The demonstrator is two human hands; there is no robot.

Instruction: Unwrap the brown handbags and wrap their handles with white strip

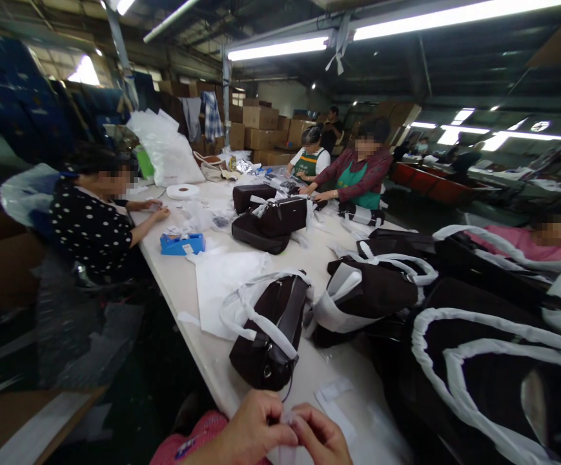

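At the bottom of the head view, my left hand (255, 423) and my right hand (323, 438) meet with fingertips pinched together. Between them is a thin, see-through plastic piece (287, 436), partly hidden by the fingers; its exact kind is unclear. Just beyond my hands a black handbag (273, 329) lies on the white table (212, 352), its handles wrapped in white paper. A thin dark cord (290, 386) hangs from that bag down toward my fingers. Small white paper pieces (333, 391) lie to the right of the bag.
More black bags with wrapped handles (377, 287) crowd the table's right side and middle (280, 219). A blue tape dispenser (182, 244), a white sheet (222, 278) and a white roll (182, 192) lie further left. Co-workers sit or stand around the table, one at left (93, 219).
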